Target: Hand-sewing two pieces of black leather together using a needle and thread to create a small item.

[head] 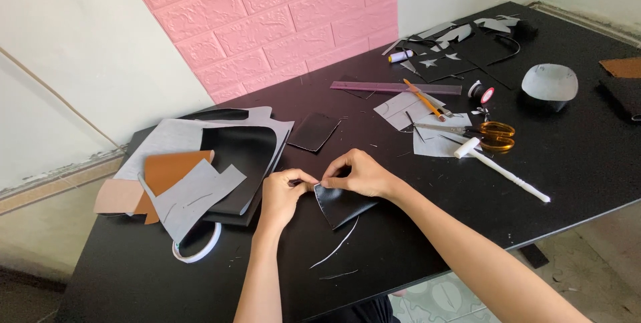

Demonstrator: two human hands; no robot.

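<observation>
On the black table [400, 256], near its front edge, both hands meet over a small black leather piece [337, 204]. Left hand [282, 196] is closed, thumb and fingers pinching the piece's upper left corner; right hand [360, 173] is curled over the top edge, fingertips pinching the same spot from the other side. That piece lies partly on the table, its lower end pointing toward the person, a pale edge showing along one side. Just below it lie two thin curved strips [337, 246], one pale, one dark. Left of the hands sits a stack of sheets [200, 163]: grey ones, a black one, a brown one, overlapping loosely. A roll of tape [197, 246] peeks out from under the stack's near edge. Behind the hands a small dark square [314, 131] lies alone. Further right are grey paper patterns [407, 106], a purple ruler [394, 87], an orange knife [422, 98], scissors [491, 134] with orange handles, and a white mallet [504, 169] lying beside them. Near the far right a grey domed form [549, 83] rests on the table, with a red-and-white spool [486, 95] to its left. More black and grey scraps [454, 49] crowd the far corner, next to a white thread cone [400, 56]. A pink brick-pattern panel [280, 16] covers the wall behind.
</observation>
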